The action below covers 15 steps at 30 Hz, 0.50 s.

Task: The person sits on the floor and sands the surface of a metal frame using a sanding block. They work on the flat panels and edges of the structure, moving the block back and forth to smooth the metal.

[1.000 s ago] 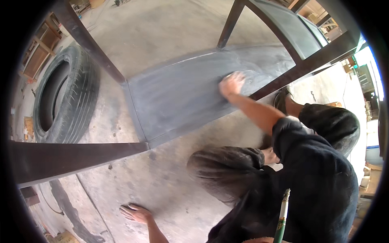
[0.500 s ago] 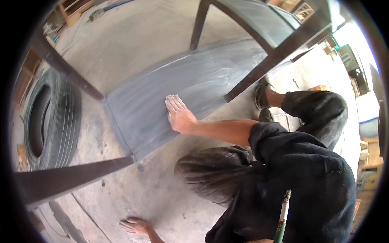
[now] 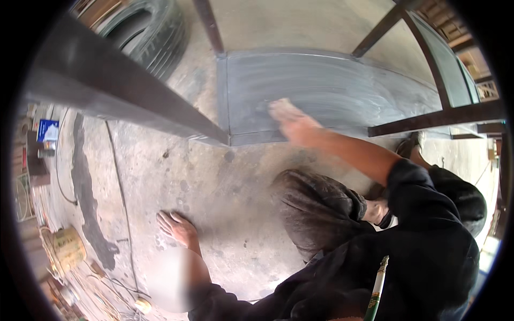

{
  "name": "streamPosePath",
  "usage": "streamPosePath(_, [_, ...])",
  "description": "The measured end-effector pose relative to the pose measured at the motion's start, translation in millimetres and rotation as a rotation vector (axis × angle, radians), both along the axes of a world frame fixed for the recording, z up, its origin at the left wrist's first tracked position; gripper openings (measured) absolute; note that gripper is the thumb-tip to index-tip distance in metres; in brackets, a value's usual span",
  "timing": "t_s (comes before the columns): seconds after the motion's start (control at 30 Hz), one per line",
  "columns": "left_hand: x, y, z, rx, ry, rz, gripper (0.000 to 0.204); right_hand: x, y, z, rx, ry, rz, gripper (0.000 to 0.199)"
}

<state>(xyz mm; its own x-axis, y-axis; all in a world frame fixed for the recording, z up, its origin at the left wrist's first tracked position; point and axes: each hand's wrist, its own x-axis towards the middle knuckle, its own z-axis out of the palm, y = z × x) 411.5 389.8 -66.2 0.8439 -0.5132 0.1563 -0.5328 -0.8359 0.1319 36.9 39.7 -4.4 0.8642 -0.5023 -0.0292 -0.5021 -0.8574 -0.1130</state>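
My right hand (image 3: pixel 295 123) lies over a grey dusty panel (image 3: pixel 342 80) set low inside a dark metal frame. Its fingers, somewhat blurred, press a small pale sheet (image 3: pixel 279 108) flat against the panel; what the sheet is made of I cannot make out. Pale streaks and curved rub marks cover the surface. My left hand (image 3: pixel 178 227) rests palm down on the concrete floor (image 3: pixel 235 214), fingers spread and holding nothing. Between the hands is my bent knee in dark, dusty trousers (image 3: pixel 316 208).
Dark frame legs (image 3: pixel 144 88) rise around the panel. A tyre (image 3: pixel 160 40) lies beyond it at upper left. A cable (image 3: pixel 122 198) crosses the floor; a tan bucket (image 3: pixel 67 249) stands far left. A cigarette (image 3: pixel 377 286) juts up from the lower edge.
The view has swung left, so the panel and tyre sit higher in it. My right hand remains on the panel, blurred by motion. My left hand still lies on the floor.
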Motion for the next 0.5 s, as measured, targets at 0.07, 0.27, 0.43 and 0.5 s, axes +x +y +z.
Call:
streamPosePath(0.07, [0,6,-2,0.009,-0.001,0.010,0.061,-85,-2,3,0.033,-0.034,-0.059,0.063])
streamPosePath(0.27, [-11,-8,5,-0.009,-0.016,-0.014,0.059,-14,19,-6,0.058,-0.140,0.010,0.063])
streamPosePath(0.43, [-19,-9,2,-0.045,0.033,-0.026,0.059,42,-1,-16,0.222,0.038,0.167,0.061])
streamPosePath(0.5, [-15,4,4,-0.019,0.019,0.005,0.059,-1,-1,1,0.120,-0.192,0.275,0.061])
